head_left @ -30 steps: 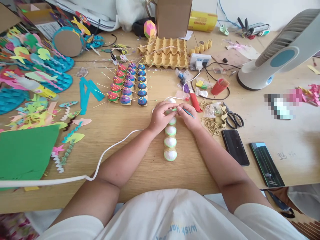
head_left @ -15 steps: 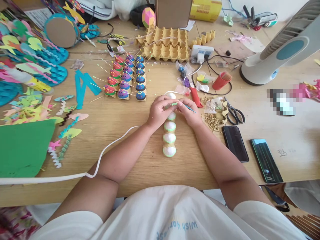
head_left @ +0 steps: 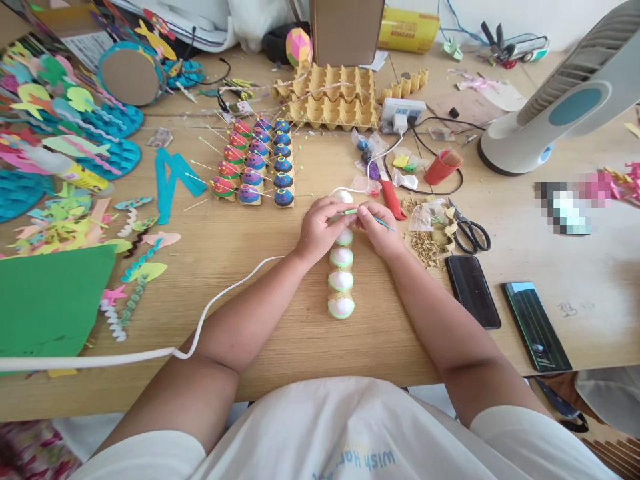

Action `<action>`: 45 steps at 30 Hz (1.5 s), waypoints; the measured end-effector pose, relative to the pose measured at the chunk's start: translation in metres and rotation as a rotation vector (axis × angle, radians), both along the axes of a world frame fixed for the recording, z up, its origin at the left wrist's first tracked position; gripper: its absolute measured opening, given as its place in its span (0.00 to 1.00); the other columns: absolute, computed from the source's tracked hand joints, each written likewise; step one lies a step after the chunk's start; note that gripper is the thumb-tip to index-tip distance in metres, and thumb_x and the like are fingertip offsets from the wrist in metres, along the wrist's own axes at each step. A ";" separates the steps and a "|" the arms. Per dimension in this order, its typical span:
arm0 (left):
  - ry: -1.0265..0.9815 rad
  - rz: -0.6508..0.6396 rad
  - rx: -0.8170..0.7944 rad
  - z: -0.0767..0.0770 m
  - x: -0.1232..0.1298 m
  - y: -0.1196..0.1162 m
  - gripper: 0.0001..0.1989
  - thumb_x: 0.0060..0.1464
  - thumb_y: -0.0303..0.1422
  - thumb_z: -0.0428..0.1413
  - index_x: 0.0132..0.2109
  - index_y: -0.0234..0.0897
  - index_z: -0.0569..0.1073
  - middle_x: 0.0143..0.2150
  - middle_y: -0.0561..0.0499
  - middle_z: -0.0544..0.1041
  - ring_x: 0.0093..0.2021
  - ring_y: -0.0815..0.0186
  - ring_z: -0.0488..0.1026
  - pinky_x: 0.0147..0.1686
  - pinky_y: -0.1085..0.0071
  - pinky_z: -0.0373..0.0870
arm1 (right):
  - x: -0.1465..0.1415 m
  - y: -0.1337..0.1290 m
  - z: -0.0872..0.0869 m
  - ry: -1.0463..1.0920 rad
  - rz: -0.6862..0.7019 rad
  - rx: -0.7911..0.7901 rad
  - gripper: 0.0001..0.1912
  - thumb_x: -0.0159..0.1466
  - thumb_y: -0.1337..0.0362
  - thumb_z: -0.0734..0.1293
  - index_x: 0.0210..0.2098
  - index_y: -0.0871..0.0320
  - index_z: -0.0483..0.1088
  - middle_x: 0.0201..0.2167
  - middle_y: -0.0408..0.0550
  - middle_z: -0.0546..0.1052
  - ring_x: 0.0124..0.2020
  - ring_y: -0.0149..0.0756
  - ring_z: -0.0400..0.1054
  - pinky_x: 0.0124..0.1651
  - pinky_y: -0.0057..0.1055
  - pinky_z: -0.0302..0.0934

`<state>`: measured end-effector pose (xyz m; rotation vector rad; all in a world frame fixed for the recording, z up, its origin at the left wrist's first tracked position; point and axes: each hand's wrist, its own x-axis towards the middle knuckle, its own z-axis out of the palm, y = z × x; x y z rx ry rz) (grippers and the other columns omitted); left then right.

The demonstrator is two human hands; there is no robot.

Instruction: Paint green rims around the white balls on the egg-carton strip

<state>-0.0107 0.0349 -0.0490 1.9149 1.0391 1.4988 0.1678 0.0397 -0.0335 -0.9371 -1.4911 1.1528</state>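
A row of egg-carton cups topped with white domes (head_left: 342, 258), most with a light green rim, stretches away from me over the table. Above its far part, my left hand (head_left: 320, 228) is closed in a pinch at a small light green strip (head_left: 351, 212). My right hand (head_left: 379, 231) meets it there, fingertips almost touching, closed round a thin blue stick (head_left: 386, 225) whose end sticks out to the right. The hands partly cover the far cups. Where the strip ends among the fingers is hidden.
Finished-looking cup rows in red, purple and blue (head_left: 255, 162) bristle with thin sticks at back left. A white cable (head_left: 210, 303) crosses my left arm. Scissors (head_left: 470, 230), two phones (head_left: 473, 291), a green sheet (head_left: 50, 300) and a fan (head_left: 545, 113) surround the work.
The view has shifted slightly, so the table things sit a little lower and to the right. Both hands keep the same pinch over the cup row.
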 end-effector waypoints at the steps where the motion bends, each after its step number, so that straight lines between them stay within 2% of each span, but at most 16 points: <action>1: 0.005 0.004 -0.001 0.000 0.000 0.000 0.11 0.68 0.42 0.65 0.51 0.44 0.88 0.45 0.47 0.85 0.48 0.61 0.81 0.53 0.63 0.79 | 0.000 0.000 0.000 0.008 0.010 -0.004 0.33 0.63 0.29 0.71 0.28 0.54 0.74 0.24 0.40 0.70 0.29 0.31 0.61 0.39 0.33 0.63; 5: 0.046 0.038 -0.020 -0.001 -0.001 0.002 0.12 0.68 0.44 0.65 0.51 0.45 0.88 0.45 0.47 0.85 0.48 0.61 0.81 0.53 0.63 0.79 | -0.001 -0.001 -0.004 0.122 0.057 -0.107 0.29 0.59 0.33 0.77 0.34 0.54 0.76 0.27 0.38 0.71 0.30 0.30 0.60 0.37 0.31 0.60; 9: 0.043 0.021 -0.022 -0.002 0.001 0.002 0.14 0.66 0.46 0.66 0.51 0.44 0.88 0.47 0.46 0.85 0.48 0.59 0.81 0.53 0.61 0.79 | -0.004 -0.001 -0.006 0.225 0.047 -0.203 0.29 0.55 0.35 0.80 0.33 0.54 0.74 0.27 0.38 0.70 0.29 0.29 0.60 0.35 0.29 0.57; 14: -0.020 0.001 -0.005 -0.003 0.003 0.001 0.17 0.65 0.48 0.67 0.52 0.42 0.86 0.47 0.46 0.85 0.46 0.62 0.81 0.49 0.64 0.80 | -0.003 0.002 -0.008 0.194 0.012 -0.151 0.29 0.58 0.35 0.78 0.30 0.55 0.74 0.25 0.37 0.70 0.28 0.28 0.60 0.36 0.29 0.56; 20: -0.039 0.060 -0.003 0.000 0.002 -0.001 0.24 0.69 0.56 0.59 0.48 0.41 0.87 0.44 0.46 0.86 0.37 0.65 0.77 0.40 0.66 0.76 | -0.002 0.002 -0.007 0.125 0.032 -0.096 0.31 0.62 0.31 0.73 0.30 0.55 0.75 0.27 0.41 0.75 0.29 0.30 0.62 0.36 0.31 0.58; 25: -0.063 0.074 0.000 0.003 0.001 -0.002 0.25 0.68 0.57 0.60 0.45 0.41 0.87 0.42 0.46 0.86 0.40 0.63 0.79 0.42 0.65 0.77 | -0.007 -0.002 -0.002 0.179 0.065 -0.135 0.28 0.60 0.35 0.77 0.31 0.54 0.74 0.28 0.40 0.75 0.29 0.29 0.62 0.37 0.31 0.59; 30: -0.098 0.046 -0.006 0.003 0.003 -0.002 0.28 0.62 0.61 0.63 0.49 0.41 0.86 0.42 0.47 0.86 0.39 0.63 0.79 0.43 0.65 0.78 | -0.009 -0.003 0.001 0.135 -0.020 -0.094 0.30 0.60 0.33 0.76 0.28 0.54 0.72 0.24 0.38 0.69 0.28 0.29 0.59 0.35 0.31 0.58; 35: -0.123 0.069 0.002 0.003 0.005 -0.003 0.23 0.67 0.56 0.62 0.45 0.41 0.87 0.40 0.48 0.85 0.33 0.67 0.74 0.34 0.68 0.72 | -0.008 -0.001 0.001 0.124 0.009 -0.077 0.33 0.62 0.29 0.72 0.28 0.55 0.74 0.26 0.41 0.73 0.28 0.30 0.61 0.36 0.32 0.59; 40: -0.069 0.061 -0.014 0.000 0.004 -0.001 0.21 0.66 0.55 0.63 0.44 0.42 0.86 0.41 0.47 0.85 0.40 0.64 0.79 0.41 0.67 0.77 | -0.006 -0.001 -0.001 0.172 0.062 -0.126 0.29 0.59 0.33 0.77 0.32 0.54 0.75 0.26 0.39 0.71 0.29 0.29 0.60 0.35 0.31 0.58; 45: -0.024 0.014 0.011 -0.003 0.004 0.000 0.17 0.67 0.48 0.65 0.53 0.42 0.85 0.46 0.47 0.85 0.44 0.64 0.80 0.42 0.68 0.79 | -0.005 0.001 -0.006 0.217 0.014 -0.153 0.27 0.57 0.36 0.80 0.34 0.53 0.75 0.28 0.38 0.73 0.30 0.30 0.62 0.36 0.29 0.58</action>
